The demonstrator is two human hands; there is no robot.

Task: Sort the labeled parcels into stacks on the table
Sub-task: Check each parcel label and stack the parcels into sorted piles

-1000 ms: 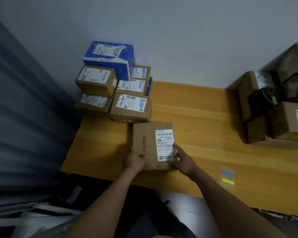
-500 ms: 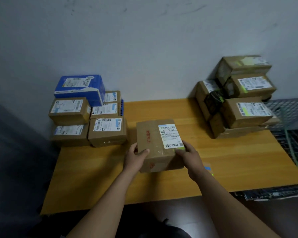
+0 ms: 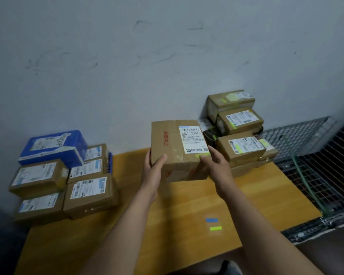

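A brown cardboard parcel with a white label, red print and a green mark is held above the wooden table. My left hand grips its left front corner and my right hand grips its right front corner. The parcel hangs close to the right stack of brown parcels, whose labels carry green marks. A left stack holds several brown parcels with blue-marked labels, topped by a blue box.
A blue strip and a green strip are stuck on the table near its front. A wire-mesh cage stands right of the table. A grey wall runs behind both stacks.
Both hands have lifted the parcel off the table and carried it up and to the right, towards the right stack. The view has swung right and up.
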